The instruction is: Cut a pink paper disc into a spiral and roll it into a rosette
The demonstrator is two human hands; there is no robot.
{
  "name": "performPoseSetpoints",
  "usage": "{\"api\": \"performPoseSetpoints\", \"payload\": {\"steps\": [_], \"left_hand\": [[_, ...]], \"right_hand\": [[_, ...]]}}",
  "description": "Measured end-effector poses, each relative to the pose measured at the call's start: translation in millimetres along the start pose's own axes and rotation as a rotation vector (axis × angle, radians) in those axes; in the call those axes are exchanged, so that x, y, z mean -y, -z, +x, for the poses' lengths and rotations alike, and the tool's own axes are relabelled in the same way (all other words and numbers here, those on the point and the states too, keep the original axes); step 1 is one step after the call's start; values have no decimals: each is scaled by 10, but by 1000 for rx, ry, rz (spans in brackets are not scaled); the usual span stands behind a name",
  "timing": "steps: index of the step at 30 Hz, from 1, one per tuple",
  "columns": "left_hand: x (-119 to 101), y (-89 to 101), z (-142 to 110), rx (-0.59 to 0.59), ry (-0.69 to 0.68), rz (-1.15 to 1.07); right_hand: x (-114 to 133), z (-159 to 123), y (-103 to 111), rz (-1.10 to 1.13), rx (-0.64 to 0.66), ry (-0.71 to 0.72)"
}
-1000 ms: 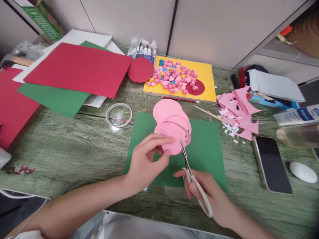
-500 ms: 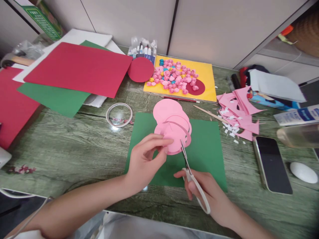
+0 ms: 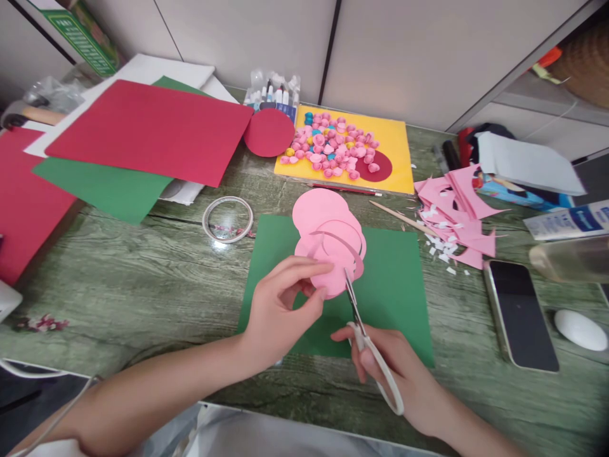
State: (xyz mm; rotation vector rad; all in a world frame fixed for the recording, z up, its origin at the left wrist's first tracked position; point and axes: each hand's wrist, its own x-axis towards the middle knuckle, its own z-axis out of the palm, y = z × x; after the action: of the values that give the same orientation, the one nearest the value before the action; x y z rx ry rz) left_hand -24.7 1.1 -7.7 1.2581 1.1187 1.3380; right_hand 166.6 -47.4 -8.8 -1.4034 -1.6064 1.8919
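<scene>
My left hand (image 3: pixel 290 304) pinches a pink paper circle (image 3: pixel 333 276) by its left side, thumb and forefinger on its edge. A partly cut, curling pink strip (image 3: pixel 340 231) loops off above it. My right hand (image 3: pixel 394 368) is closed around the white handles of a pair of scissors (image 3: pixel 358 317). Their blades point up and away, with the tips at the paper's right part. Under the work lies a green sheet (image 3: pixel 390 292). Another pink paper circle (image 3: pixel 320 209) rests at the sheet's far edge, partly overlapped by the cut paper.
A roll of tape (image 3: pixel 227 220) lies left of the green sheet. Pink rolled paper pieces cover a yellow board (image 3: pixel 394 136) at the back. Pink scraps (image 3: pixel 459 216), a wooden stick (image 3: pixel 404 218), a phone (image 3: pixel 521 317) and a white mouse (image 3: pixel 580 330) are right. Red sheets (image 3: pixel 152 133) lie back left.
The pink circle in my left hand has turned and shifted slightly, and the left fingers have moved a little to the right. The scissors' blades look closer together.
</scene>
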Motion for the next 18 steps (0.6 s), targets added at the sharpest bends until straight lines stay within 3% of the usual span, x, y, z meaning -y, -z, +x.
{"api": "performPoseSetpoints", "payload": {"steps": [18], "left_hand": [[18,22,10,-5,-36,15]], "right_hand": [[-6,11,24,1,-1,-9]]}}
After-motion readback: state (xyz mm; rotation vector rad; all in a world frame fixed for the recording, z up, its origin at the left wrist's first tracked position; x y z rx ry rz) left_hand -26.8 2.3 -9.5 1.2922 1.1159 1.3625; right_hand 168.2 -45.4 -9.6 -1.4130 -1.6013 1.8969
